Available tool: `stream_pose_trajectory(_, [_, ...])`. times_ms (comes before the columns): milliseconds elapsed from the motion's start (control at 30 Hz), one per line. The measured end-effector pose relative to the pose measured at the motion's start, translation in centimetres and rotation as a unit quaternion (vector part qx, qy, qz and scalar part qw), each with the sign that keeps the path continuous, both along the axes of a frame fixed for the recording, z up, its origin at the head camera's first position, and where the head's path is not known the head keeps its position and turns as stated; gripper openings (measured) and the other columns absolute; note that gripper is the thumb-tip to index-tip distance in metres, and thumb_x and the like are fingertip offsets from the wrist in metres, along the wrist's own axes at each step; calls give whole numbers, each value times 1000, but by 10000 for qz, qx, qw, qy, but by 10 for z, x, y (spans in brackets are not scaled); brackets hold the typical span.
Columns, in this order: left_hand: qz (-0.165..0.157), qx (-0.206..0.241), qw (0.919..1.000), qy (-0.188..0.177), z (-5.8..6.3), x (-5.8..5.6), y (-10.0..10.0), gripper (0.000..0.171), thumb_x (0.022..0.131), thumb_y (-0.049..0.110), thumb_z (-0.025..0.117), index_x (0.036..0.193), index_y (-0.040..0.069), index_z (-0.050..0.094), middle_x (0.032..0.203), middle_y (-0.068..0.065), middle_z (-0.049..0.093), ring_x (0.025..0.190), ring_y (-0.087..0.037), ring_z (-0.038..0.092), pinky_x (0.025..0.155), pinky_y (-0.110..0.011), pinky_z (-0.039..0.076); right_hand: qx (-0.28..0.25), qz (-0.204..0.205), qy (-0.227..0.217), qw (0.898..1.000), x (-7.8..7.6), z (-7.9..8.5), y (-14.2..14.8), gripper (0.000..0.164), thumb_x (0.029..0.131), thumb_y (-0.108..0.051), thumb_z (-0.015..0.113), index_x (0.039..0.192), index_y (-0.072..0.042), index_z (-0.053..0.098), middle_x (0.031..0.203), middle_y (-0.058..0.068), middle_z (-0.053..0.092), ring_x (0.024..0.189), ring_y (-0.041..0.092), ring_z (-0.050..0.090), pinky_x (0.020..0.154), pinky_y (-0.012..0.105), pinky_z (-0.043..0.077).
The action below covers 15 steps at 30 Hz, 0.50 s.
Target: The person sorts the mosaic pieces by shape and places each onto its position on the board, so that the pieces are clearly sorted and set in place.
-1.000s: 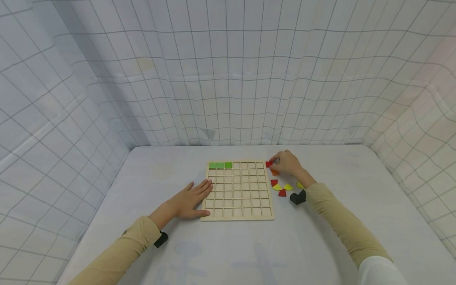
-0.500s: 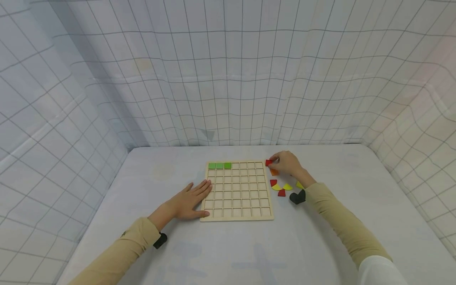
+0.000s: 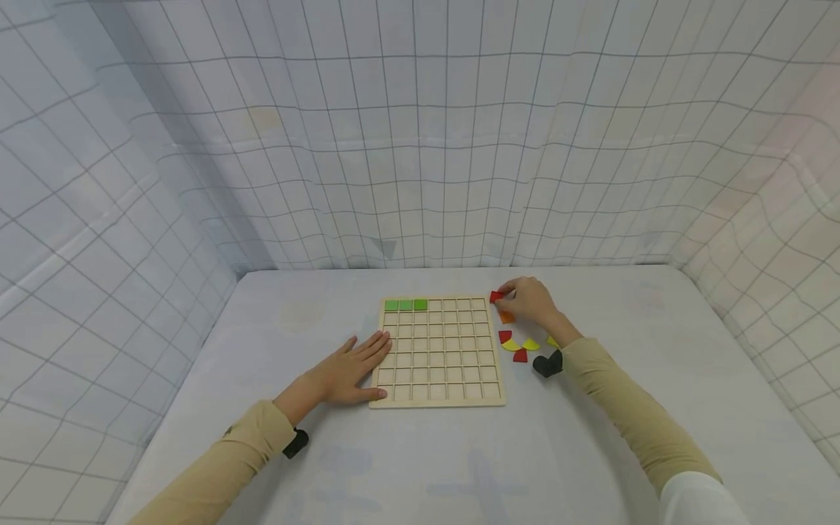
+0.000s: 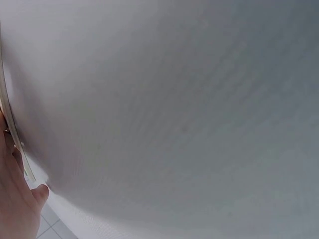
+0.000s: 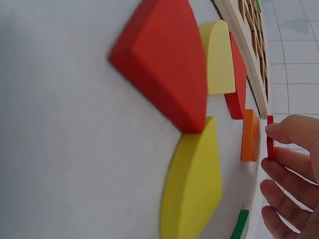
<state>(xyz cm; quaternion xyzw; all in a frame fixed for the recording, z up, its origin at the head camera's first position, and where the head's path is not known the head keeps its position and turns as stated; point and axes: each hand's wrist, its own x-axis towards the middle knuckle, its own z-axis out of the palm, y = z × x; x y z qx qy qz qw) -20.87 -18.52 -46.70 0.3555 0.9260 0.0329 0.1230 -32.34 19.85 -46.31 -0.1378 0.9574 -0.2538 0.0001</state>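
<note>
My left hand (image 3: 348, 370) lies with straight, spread fingers over the left edge of a light wooden grid board (image 3: 436, 403). At the far right corner of the board, my right hand (image 3: 530, 300) pinches a small flat red tile (image 5: 270, 137) between thumb and fingers. Its other fingers are loosely bent. Just in front of that hand lies an orange tile (image 3: 507, 318). Three green tiles (image 3: 405, 305) fill the first cells of the board's back row. In the left wrist view only part of the left hand (image 4: 20, 199) shows, beside the board's edge.
Right of the board lie red tiles (image 3: 520, 356) and yellow rounded tiles (image 3: 530, 344). A green tile (image 5: 240, 225) lies under the right fingers in the right wrist view. A dark object (image 3: 547, 364) sits below the right wrist. Grid-patterned curtains (image 3: 420, 146) enclose the white table (image 3: 558, 467).
The red tile in my right hand has moved slightly back, away from the orange tile. The left hand stays in place on the board.
</note>
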Motion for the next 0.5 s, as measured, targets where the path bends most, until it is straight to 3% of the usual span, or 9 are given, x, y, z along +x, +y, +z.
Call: stream_pose_trajectory(500, [-29, 47, 10000, 31, -4, -2, -2, 89, 93, 62, 46, 154, 5, 16, 162, -12, 10, 150, -30, 10, 117, -59, 14, -8, -68, 206, 9998, 0, 4, -6, 33, 85, -27, 71, 108, -3, 73, 96, 12, 75, 81, 24, 68, 64, 30, 51])
